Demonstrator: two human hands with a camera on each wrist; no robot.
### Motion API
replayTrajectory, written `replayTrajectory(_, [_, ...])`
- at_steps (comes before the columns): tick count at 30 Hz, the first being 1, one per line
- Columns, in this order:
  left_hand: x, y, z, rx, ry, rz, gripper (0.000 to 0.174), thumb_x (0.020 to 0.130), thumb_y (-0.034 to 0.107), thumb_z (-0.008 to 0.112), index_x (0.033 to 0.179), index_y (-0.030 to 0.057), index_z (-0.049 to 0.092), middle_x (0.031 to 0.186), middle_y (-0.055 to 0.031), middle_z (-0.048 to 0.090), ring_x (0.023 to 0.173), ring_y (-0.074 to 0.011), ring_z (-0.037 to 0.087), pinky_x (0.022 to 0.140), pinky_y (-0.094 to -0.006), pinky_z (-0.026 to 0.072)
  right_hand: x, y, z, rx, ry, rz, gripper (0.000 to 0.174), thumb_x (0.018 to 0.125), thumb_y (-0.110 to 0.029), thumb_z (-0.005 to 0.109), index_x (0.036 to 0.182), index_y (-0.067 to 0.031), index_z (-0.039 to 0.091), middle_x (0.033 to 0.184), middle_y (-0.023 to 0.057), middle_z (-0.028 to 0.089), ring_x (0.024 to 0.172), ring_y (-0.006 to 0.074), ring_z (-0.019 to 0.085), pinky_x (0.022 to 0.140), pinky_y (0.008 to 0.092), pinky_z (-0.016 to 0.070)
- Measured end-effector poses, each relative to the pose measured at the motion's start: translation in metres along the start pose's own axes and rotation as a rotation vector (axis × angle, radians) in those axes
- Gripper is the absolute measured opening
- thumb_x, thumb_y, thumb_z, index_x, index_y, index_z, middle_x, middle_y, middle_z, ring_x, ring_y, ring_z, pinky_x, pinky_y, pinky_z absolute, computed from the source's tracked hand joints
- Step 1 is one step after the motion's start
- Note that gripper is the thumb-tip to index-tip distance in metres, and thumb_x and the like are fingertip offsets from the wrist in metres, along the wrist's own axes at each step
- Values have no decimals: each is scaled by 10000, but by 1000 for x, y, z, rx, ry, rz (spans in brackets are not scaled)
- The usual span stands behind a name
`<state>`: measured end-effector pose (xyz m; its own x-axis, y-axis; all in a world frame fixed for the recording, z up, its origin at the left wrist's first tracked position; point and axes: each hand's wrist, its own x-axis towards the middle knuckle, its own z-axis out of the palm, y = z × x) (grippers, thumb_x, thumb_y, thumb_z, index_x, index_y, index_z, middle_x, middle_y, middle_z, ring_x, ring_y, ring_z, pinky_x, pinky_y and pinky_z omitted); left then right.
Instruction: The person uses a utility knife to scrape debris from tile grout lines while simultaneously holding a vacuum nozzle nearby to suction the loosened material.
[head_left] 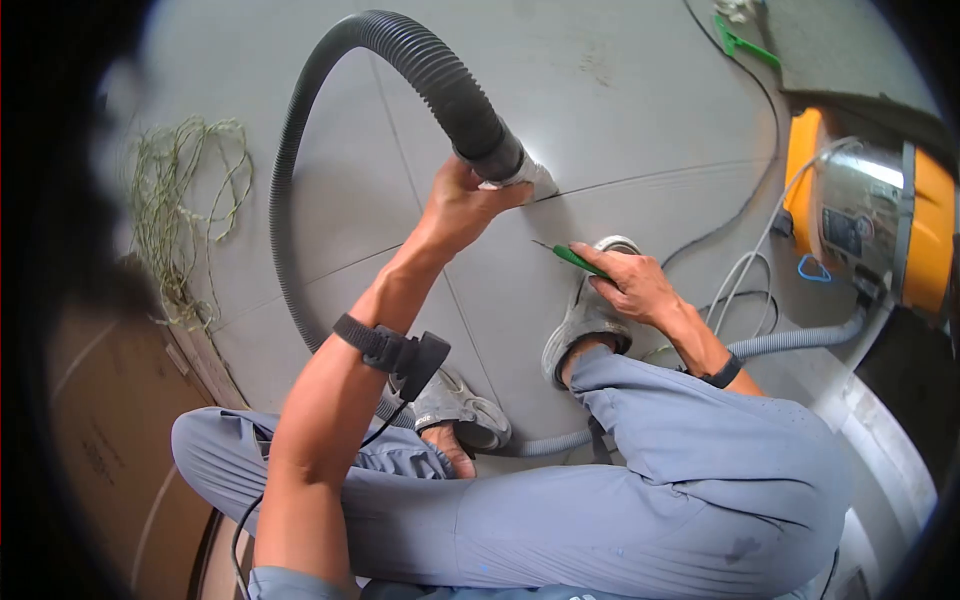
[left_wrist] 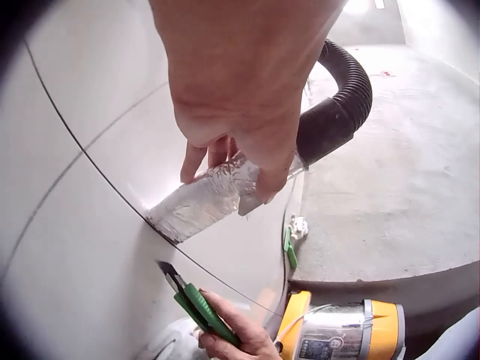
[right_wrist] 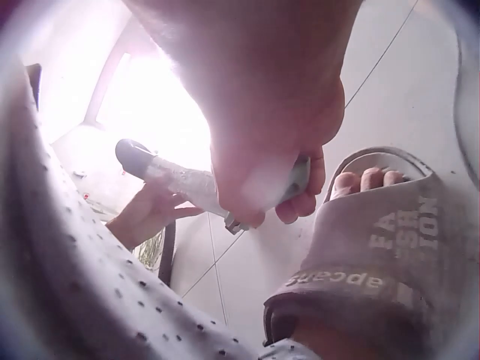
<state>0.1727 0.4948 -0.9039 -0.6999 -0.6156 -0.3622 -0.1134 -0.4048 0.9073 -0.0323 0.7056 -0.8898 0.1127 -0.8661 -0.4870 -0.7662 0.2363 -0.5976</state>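
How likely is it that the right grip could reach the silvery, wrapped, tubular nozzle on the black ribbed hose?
Probably yes: bare grey floor seems to separate the nozzle from the slim green knife in the right grip, though the left grip holds the nozzle.

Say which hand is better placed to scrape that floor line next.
Probably the right hand: it has the green knife in its grip, blade out near the floor line. The left hand is busy holding the silver nozzle.
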Motion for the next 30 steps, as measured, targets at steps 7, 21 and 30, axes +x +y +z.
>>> replayTrajectory(7, [57, 2, 81, 63, -1, -21, 479, 822, 52, 815, 1230, 21, 567, 1141, -64, 678, 1075, -176, 649, 942, -334, 529, -52, 8, 16, 104, 315, 31, 592, 877, -121, 642, 1445, -234, 522, 1021, 124, 668, 892, 360, 682, 787, 479, 562])
replayTrajectory(21, [8, 16, 21, 135, -18, -82, 361, 849, -5, 781, 1144, 88, 594, 1057, 8, 638, 1002, -113, 619, 892, -305, 508, -55, 38, 32, 131, 359, 138, 579, 882, -138, 668, 1437, -259, 555, 849, 109, 646, 761, 326, 653, 718, 463, 555])
replayTrajectory(30, [61, 19, 78, 195, -123, 60, 265, 859, 16, 781, 1098, 10, 667, 1044, -57, 720, 987, -140, 677, 871, -305, 548, -13, 49, 1, -249, 269, 7, 648, 861, -57, 639, 1447, -309, 521, 780, 77, 550, 708, 284, 631, 589, 419, 524])
